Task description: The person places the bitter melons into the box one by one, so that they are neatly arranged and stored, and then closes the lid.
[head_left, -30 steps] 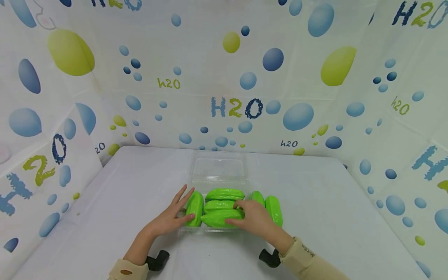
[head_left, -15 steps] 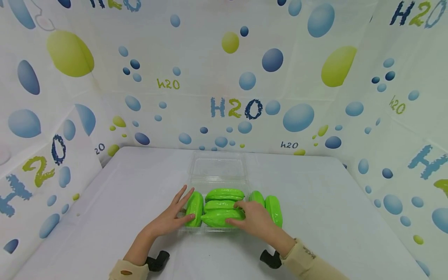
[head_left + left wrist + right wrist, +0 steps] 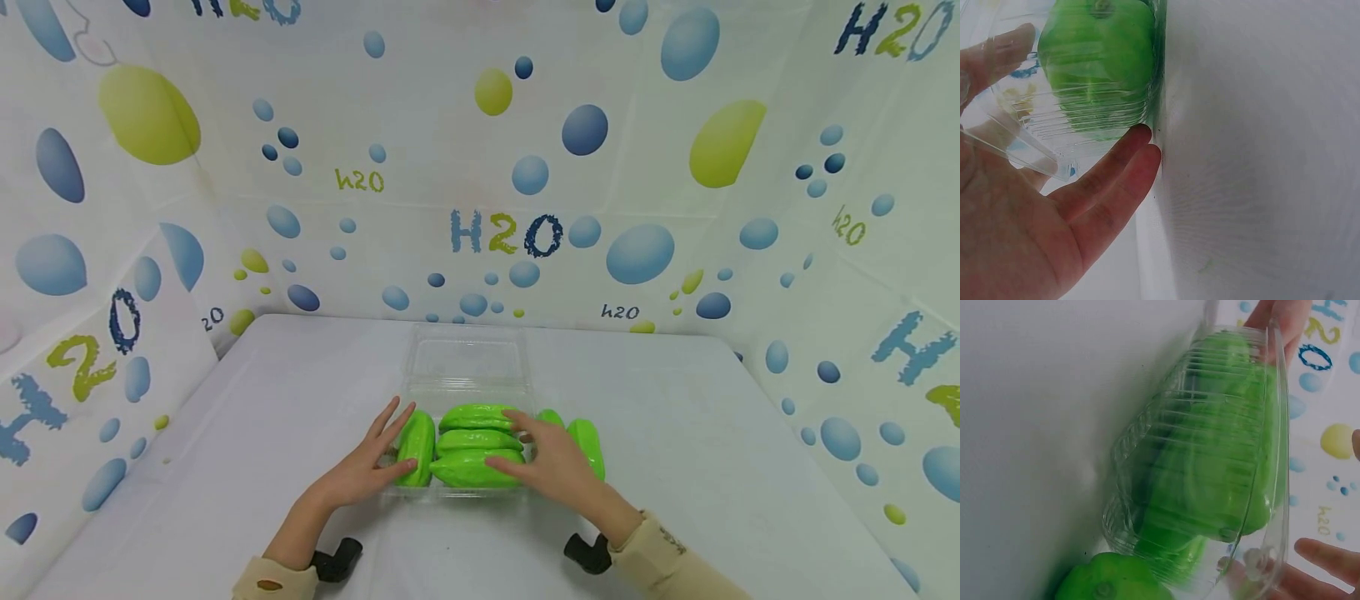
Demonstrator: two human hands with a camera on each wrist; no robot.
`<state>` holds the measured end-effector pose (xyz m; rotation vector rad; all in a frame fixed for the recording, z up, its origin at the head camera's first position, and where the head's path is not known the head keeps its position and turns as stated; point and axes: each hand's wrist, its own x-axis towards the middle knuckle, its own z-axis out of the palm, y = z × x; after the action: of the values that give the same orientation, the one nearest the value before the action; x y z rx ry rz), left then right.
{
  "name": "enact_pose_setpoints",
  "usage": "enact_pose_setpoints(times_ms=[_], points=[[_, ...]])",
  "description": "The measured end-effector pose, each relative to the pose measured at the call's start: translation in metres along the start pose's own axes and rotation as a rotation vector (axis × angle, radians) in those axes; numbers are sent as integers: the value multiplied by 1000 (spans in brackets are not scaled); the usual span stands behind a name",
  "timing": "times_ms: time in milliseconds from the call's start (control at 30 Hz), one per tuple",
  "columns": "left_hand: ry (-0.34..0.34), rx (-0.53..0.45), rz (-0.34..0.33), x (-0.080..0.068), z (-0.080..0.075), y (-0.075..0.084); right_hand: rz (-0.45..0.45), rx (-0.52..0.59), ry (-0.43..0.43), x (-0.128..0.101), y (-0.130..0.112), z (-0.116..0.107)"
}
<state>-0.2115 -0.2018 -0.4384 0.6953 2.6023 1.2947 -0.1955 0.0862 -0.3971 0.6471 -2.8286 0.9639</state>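
A clear plastic clamshell box (image 3: pixel 457 493) holds several elongated, ribbed, bright green vegetable-like pieces. One piece (image 3: pixel 417 450) stands lengthwise at the left; three lie crosswise beside it, the nearest piece (image 3: pixel 468 470) frontmost. My left hand (image 3: pixel 367 462) straddles the box's left wall. Its thumb reaches over the leftmost piece, and in the left wrist view its straight fingers (image 3: pixel 1119 194) rest along the outside of the wall. My right hand (image 3: pixel 551 458) spans the right ends of the crosswise pieces, thumb at the front one, fingertips at the back one, spread loosely.
The box's transparent lid (image 3: pixel 468 358) lies folded back behind it. Two more green pieces lie to the right of the box, one of them (image 3: pixel 587 446) outermost and the other partly behind my right hand. A white cloth (image 3: pixel 675 400) covers the table.
My right hand's fingers have moved back from the middle crosswise piece to the rear one, opening wider from the thumb. The left hand and the green pieces stay in place.
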Motion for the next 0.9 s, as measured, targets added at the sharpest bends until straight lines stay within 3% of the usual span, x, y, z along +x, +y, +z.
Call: enact_pose_setpoints(times_ms=[300,900], points=[[-3,-7,5,1,1,-1,16,173,77,0,5,-10],[-6,-11,2,1,0,1,72,138,156,-11,19,-34]])
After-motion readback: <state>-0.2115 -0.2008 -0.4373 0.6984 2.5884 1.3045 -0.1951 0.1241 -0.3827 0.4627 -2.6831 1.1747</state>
